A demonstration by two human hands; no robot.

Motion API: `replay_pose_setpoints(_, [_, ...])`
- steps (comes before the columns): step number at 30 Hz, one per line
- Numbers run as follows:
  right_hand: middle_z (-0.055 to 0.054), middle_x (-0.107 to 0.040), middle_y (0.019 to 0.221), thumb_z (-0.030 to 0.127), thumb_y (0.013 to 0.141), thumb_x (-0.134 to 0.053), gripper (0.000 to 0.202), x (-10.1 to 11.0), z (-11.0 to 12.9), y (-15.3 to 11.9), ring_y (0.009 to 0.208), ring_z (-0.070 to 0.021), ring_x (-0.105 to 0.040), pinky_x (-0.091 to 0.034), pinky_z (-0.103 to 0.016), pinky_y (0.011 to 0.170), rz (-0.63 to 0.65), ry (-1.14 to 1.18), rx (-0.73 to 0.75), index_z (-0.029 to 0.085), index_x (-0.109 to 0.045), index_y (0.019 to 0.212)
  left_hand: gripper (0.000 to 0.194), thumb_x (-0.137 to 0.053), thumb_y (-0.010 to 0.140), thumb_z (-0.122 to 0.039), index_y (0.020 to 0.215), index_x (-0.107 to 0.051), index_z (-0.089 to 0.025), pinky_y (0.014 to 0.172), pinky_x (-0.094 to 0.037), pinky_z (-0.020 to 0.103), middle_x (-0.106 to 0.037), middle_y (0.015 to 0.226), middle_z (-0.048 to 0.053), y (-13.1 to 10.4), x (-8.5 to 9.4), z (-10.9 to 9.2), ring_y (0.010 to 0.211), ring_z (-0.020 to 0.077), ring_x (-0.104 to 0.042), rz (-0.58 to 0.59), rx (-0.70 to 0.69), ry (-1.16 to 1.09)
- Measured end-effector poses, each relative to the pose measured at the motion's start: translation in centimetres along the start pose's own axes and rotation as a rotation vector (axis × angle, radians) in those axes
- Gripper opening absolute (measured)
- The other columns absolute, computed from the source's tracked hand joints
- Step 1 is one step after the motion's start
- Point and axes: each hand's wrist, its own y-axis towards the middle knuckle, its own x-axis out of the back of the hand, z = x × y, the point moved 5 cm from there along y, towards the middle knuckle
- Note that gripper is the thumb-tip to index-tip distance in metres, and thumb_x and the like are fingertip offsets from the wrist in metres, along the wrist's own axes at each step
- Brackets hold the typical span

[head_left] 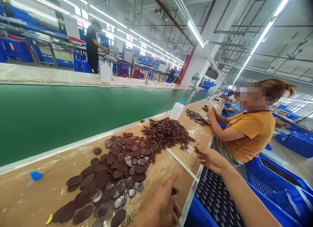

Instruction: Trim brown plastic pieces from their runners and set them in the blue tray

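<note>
My left hand (160, 201) is low in the view beside the brown discs, its fingers curled round a small dark brown piece (174, 190) that shows only in part. Farther right, over the table's near edge, my right hand (211, 159) pinches another small brown piece (196, 149) between thumb and fingertips. Flat, oval dark brown discs (119, 165), some shiny, lie spread in a heap left of my hands. Behind them rises a pile of small, curly brown pieces (168, 132). Below my right hand, a blue crate (199, 214) contains rows of dark pieces (215, 194).
A white bottle with a blue tip (177, 109) stands behind the pile. A blue cap (36, 176) lies at left. A green conveyor belt (73, 113) runs along the table. A co-worker in a yellow shirt (254, 132) sits at right, hands over more brown discs (197, 117).
</note>
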Motion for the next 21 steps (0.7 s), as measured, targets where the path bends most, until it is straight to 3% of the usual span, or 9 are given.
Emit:
replay_pose_setpoints(3, [-0.004, -0.068, 0.074, 0.016, 0.086, -0.071, 0.014, 0.0, -0.8, 1.5, 0.052, -0.0064, -0.054, -0.041, -0.013, 0.041, -0.002, -0.054, -0.058, 0.012, -0.065, 0.075, 0.049, -0.045, 0.089, -0.062, 0.103, -0.058, -0.017, 0.05, -0.036, 0.019, -0.054, 0.078, 0.003, 0.8, -0.9, 0.8, 0.055, 0.0093, -0.05, 0.073, 0.113, -0.138])
replay_pose_setpoints(8, [-0.004, -0.07, 0.073, 0.018, 0.088, -0.069, 0.011, 0.0, -1.2, 2.1, 0.053, -0.0077, -0.059, -0.042, -0.014, 0.041, -0.001, -0.101, -0.11, 0.013, -0.065, 0.079, 0.04, -0.057, 0.084, -0.057, 0.089, -0.056, -0.018, 0.05, -0.036, 0.019, -0.053, 0.071, 0.0, 1.0, -1.2, 0.3, 0.054, 0.0082, -0.046, 0.12, 0.147, -0.193])
replay_pose_setpoints(12, [-0.004, -0.072, 0.076, 0.018, 0.087, -0.07, 0.008, 0.2, -1.2, 2.3, 0.056, -0.0086, -0.062, -0.045, -0.015, 0.045, -0.008, -0.124, -0.113, 0.013, -0.066, 0.083, 0.037, -0.052, 0.088, -0.053, 0.08, -0.057, -0.018, 0.048, -0.034, 0.018, -0.053, 0.064, -0.001, 0.5, -0.9, -0.5, 0.05, 0.008, -0.045, 0.123, 0.121, -0.13])
replay_pose_setpoints(17, [-0.004, -0.072, 0.077, 0.019, 0.087, -0.07, 0.008, 0.5, -1.3, 2.4, 0.057, -0.0093, -0.064, -0.046, -0.016, 0.046, -0.004, -0.154, -0.106, 0.013, -0.067, 0.083, 0.032, -0.049, 0.091, -0.046, 0.083, -0.06, -0.017, 0.046, -0.034, 0.018, -0.058, 0.065, 0.001, -0.4, 0.0, -2.2, 0.05, 0.0081, -0.047, 0.079, 0.056, 0.017])
replay_pose_setpoints(21, [-0.004, -0.072, 0.077, 0.018, 0.086, -0.072, 0.008, 0.6, -1.3, 2.4, 0.058, -0.0093, -0.064, -0.047, -0.016, 0.047, -0.012, -0.18, -0.096, 0.013, -0.067, 0.082, 0.026, -0.046, 0.092, -0.035, 0.086, -0.063, -0.016, 0.046, -0.037, 0.017, -0.062, 0.068, 0.002, -0.4, 0.1, -2.5, 0.051, 0.0083, -0.052, 0.109, 0.022, 0.125])
